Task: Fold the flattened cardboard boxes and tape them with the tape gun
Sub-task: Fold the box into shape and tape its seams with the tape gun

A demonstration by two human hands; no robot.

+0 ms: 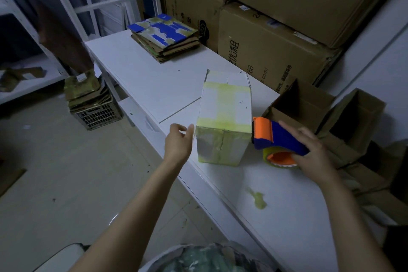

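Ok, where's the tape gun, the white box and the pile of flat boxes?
tape gun point(278, 142): head view, on its blue body.
white box point(225, 100): head view, on its top face.
pile of flat boxes point(164, 31): head view, on the blue top sheet.

Both bare forearms extended forward and well apart, left hand point(178, 142) open, fingers loosely spread, palm turned inward, right hand point(310, 150) gripping the tape gun point(279, 138) handle from above, index finger straight along its top

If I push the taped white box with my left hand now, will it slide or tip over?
It probably slides rather than tips: the white box lies low on the smooth table. Being cardboard, it is likely light. Its taped seams should keep it stiff.
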